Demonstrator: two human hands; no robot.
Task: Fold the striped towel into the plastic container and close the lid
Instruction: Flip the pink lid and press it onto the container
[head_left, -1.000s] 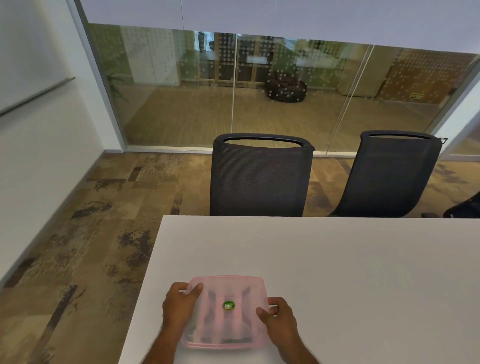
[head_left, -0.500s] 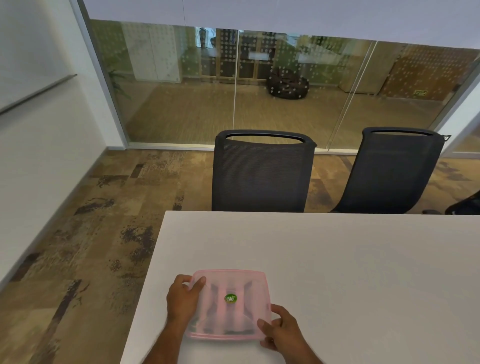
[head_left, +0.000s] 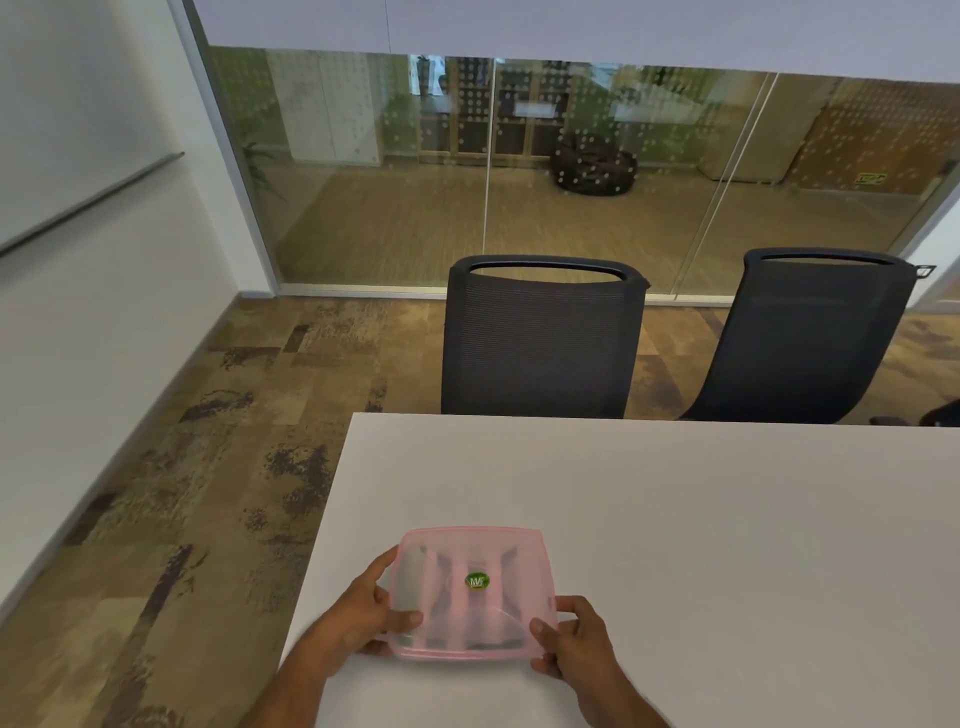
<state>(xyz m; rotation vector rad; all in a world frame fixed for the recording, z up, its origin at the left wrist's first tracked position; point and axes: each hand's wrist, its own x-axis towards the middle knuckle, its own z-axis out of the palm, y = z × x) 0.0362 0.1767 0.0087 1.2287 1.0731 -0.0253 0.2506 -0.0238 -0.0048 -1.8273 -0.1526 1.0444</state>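
The striped towel (head_left: 457, 605) shows only as blurred dark bands through the pink lid (head_left: 519, 571); both forearms are cut off by the bottom edge; the sticker (head_left: 477, 581) lettering is too small to read.

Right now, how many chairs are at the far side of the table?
2: one chair straight across from the pink-lidded container, another chair to its right. A dark shape at the right frame edge might be a third.
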